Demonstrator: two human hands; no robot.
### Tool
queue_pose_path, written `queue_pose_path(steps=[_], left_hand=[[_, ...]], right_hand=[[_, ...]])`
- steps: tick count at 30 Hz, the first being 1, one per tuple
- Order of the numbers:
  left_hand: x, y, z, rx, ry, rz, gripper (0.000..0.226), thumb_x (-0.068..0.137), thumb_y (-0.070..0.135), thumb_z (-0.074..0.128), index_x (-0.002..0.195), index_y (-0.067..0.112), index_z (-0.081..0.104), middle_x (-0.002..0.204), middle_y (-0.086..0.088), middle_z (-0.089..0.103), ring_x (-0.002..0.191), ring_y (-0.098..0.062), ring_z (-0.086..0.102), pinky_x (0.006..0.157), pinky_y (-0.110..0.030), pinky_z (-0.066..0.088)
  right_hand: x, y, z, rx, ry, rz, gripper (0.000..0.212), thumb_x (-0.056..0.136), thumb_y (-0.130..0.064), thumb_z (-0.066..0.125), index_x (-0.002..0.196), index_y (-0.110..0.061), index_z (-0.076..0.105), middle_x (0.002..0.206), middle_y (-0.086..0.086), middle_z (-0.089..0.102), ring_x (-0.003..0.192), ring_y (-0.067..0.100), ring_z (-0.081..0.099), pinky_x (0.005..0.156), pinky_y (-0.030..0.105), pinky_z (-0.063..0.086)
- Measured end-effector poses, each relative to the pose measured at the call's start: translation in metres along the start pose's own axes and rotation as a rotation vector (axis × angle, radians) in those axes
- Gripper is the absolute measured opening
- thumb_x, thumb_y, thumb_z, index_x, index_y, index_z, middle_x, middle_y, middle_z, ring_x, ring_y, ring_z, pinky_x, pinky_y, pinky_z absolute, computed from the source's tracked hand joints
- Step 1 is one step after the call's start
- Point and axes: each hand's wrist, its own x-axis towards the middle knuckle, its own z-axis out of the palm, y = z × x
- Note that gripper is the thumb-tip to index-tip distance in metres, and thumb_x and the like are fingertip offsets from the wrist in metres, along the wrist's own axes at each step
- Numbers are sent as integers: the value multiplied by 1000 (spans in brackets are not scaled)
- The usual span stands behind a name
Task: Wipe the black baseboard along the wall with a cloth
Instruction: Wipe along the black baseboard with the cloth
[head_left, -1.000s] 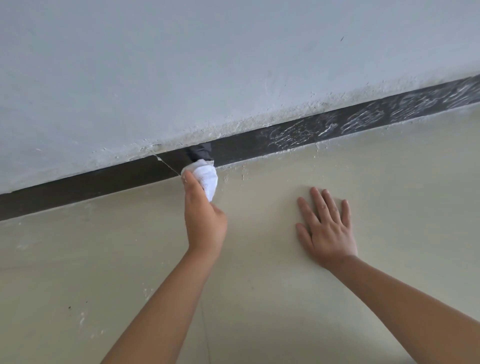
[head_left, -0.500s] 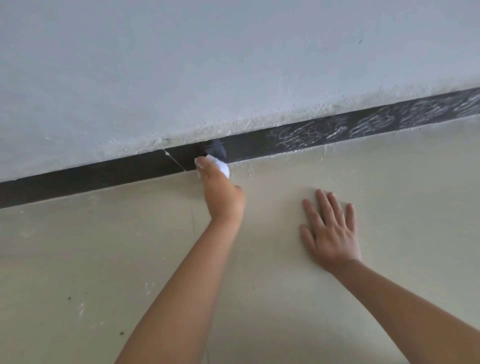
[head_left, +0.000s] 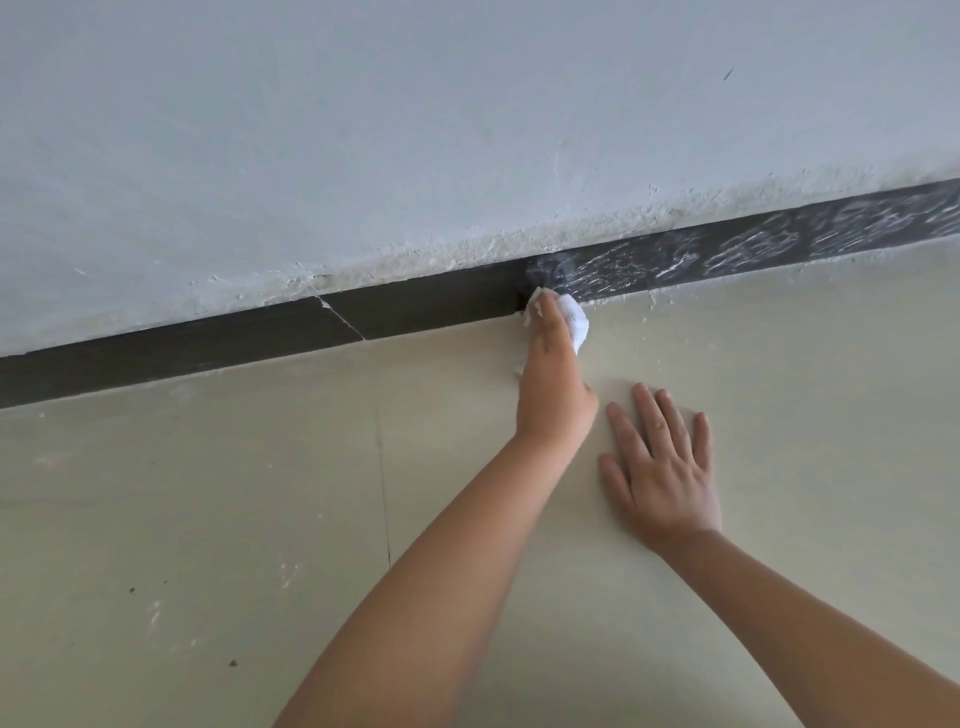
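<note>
The black baseboard (head_left: 426, 306) runs slantwise across the view between wall and floor. Its stretch left of my left hand is plain dark; the stretch to the right (head_left: 753, 244) is streaked with white dust. My left hand (head_left: 553, 382) is shut on a bunched white cloth (head_left: 574, 319) and presses it against the baseboard's lower edge. My right hand (head_left: 662, 467) lies flat on the floor, fingers spread, just right of my left wrist and holding nothing.
A pale grey wall (head_left: 415, 130) with crumbly white plaster along its foot rises above the baseboard. The beige floor (head_left: 208, 519) has a thin dark joint line (head_left: 384, 493) and a few specks. A white crack (head_left: 340, 319) crosses the baseboard.
My left hand has slid the cloth to the right along the baseboard, past the crack, leaving dark board behind it. My right hand has stayed flat on the floor.
</note>
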Motion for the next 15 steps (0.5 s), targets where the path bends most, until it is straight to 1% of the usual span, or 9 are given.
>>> queue_pose_path(steps=[2,4,6,8,10,12,13,14,15], left_hand=[[-12,-7,-9,24,12,37,77,79,-12,39,142,6,0,152,-11,14,137,-26,24,95,-19,25],[-24,-16,-24,31,101,60,75,78,-14,39,141,5,3,150,-15,20,132,-30,32,89,-15,25],[-35,-25,-40,28,207,93,74,77,-18,38,140,3,5,146,-18,28,126,-33,38,84,-12,25],[-40,-30,-53,-14,293,154,77,75,-22,38,138,5,4,140,-20,35,120,-32,42,88,-16,28],[-41,-31,-57,-63,326,161,81,73,-24,36,138,10,2,138,-21,37,120,-27,42,94,-25,30],[-43,-31,-53,-109,351,118,78,74,-24,35,140,3,4,139,-20,34,122,-21,39,98,-27,27],[-44,-31,-48,-131,361,74,75,76,-23,35,140,1,4,141,-19,32,125,-23,37,100,-25,25],[-45,-31,-44,-153,367,27,73,78,-21,34,141,0,3,143,-18,30,129,-26,34,101,-23,23],[-45,-29,-39,-177,375,-4,71,80,-20,34,140,0,3,144,-17,28,131,-28,32,102,-21,21]], right_hand=[[-1,-1,-2,16,9,6,64,82,-41,22,128,-8,52,141,18,39,132,38,33,109,49,8],[-1,-3,-6,-8,62,-21,55,82,-33,31,117,-1,60,129,26,50,119,46,46,99,56,19],[-2,-4,-7,-41,107,-45,51,81,-28,36,110,3,63,122,29,55,109,51,51,90,61,21],[-3,-4,-8,-59,94,-66,51,85,-31,35,110,4,63,121,30,55,108,52,51,89,62,21],[-3,-5,-9,-53,21,-69,59,93,-40,26,118,2,58,129,29,48,118,50,44,97,58,17],[-2,-4,-9,-35,-23,-21,57,95,-42,25,134,-5,43,147,21,27,137,38,21,110,39,0],[-2,-2,-7,-32,-27,-12,52,96,-39,29,140,-11,34,152,14,16,142,30,9,110,29,-10],[0,1,-6,-33,-35,-22,50,97,-35,32,143,-15,28,154,9,9,143,23,2,108,24,-15],[1,3,-8,-35,-49,-35,50,98,-34,33,144,-18,24,155,5,5,143,19,-1,108,23,-16]])
